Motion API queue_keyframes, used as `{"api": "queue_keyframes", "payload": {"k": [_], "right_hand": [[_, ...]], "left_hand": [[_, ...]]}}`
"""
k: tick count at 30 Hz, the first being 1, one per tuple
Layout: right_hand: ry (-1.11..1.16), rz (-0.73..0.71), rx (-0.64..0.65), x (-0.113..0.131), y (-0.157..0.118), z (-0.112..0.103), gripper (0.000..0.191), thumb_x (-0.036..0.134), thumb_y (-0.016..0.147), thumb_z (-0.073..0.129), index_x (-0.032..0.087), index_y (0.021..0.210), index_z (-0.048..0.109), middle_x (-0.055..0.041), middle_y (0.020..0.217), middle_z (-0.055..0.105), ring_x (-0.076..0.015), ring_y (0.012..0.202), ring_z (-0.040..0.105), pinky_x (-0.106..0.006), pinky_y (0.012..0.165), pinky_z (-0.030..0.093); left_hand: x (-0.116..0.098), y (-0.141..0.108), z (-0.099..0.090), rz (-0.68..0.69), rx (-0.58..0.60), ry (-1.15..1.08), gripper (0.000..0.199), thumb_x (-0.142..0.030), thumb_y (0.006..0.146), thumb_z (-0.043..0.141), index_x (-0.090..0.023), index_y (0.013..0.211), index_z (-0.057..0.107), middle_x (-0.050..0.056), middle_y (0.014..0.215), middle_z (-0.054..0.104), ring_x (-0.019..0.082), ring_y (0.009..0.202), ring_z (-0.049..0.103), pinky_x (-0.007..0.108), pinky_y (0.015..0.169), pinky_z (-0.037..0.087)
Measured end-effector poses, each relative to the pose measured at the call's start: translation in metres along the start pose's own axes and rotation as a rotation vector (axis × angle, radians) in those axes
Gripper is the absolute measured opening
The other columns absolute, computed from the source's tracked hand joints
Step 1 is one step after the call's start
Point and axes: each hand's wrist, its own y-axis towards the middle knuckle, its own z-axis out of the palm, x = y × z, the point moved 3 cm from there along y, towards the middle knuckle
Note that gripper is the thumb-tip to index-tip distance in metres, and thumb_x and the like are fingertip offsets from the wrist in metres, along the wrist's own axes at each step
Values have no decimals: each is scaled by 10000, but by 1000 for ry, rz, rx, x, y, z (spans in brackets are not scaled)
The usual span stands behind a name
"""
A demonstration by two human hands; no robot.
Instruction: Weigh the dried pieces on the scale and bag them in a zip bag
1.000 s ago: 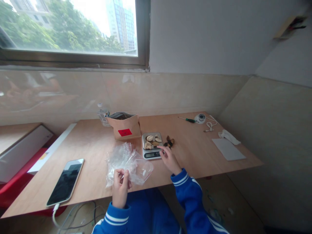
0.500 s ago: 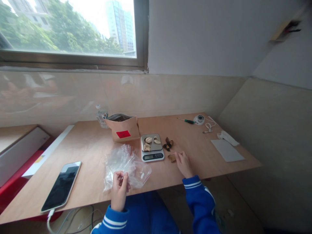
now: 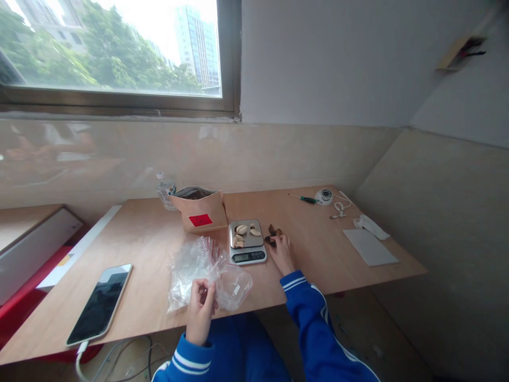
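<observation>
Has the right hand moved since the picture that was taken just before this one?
Yes. Judged against the kitchen scale, the right hand has moved leftward and forward, closer to the scale; its fingers are now at the dark brown pieces.

So the right hand (image 3: 283, 254) has its fingertips on the dark bits (image 3: 273, 235), with the scale (image 3: 247, 257) and its pale pieces (image 3: 242, 229) just left of those fingers, while the left fingers pinch a clear bag (image 3: 230, 284) nearer the edge.
</observation>
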Motion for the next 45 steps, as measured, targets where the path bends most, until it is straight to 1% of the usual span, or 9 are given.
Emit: {"api": "queue_keyframes", "payload": {"k": [3,7,12,17,25,30,36,41,45], "right_hand": [[-10,23,-18,-4,3,-1,113,229,828,511,194,843,618,-70,862,527,-221,846,484,-337,734,379],[39,60,-37,-2,3,-14,135,226,822,522,193,740,623,-62,834,544,-218,821,504,-341,733,375],[230,4,-116,28,9,-32,146,278,830,524,199,765,628,-51,845,561,-200,838,538,-333,767,385],[309,-80,-31,53,13,-24,129,279,823,538,212,863,641,-52,898,572,-206,882,544,-356,808,389],[386,-40,-4,34,-23,-28,182,277,864,474,215,936,629,-58,930,563,-201,905,545,-357,832,414],[296,-173,179,58,-35,-27,239,311,792,598,251,1023,618,-63,1032,533,-236,988,505,-395,868,401],[335,-262,355,73,-54,-25,197,342,772,638,248,945,641,-37,933,548,-210,929,509,-362,843,431],[409,-242,385,68,-84,-20,245,301,748,675,235,981,638,-47,956,548,-203,925,527,-342,829,459],[473,-179,336,68,-79,-19,148,239,767,647,203,910,644,-48,916,561,-189,889,556,-312,797,477]], "left_hand": [[0,1,-3,1,-6,2,395,-546,722,571,-216,805,369,-91,519,441,76,408,450,166,364,348],[3,1,-4,-6,-10,-3,407,-557,715,574,-216,804,370,-92,517,437,73,404,441,164,361,344],[3,2,-3,-13,-3,-14,419,-570,711,572,-215,804,370,-93,521,432,70,405,435,162,361,340],[3,0,-6,-7,3,3,412,-572,721,564,-216,808,374,-90,532,435,72,418,445,160,364,342],[8,3,-12,-19,-5,-4,398,-550,721,579,-212,797,383,-89,517,437,69,410,435,157,364,326],[2,3,-4,-16,16,-33,380,-526,730,583,-209,788,381,-87,527,447,65,409,439,159,375,332],[-3,-1,-11,11,-57,-39,372,-510,715,603,-207,787,399,-86,516,443,73,403,445,166,362,344],[-4,5,-22,43,-127,-66,387,-497,684,639,-204,777,403,-88,507,447,69,392,441,165,356,357],[-5,6,-22,54,-127,-62,387,-494,682,644,-202,773,407,-86,498,452,72,394,446,165,354,360]]}}
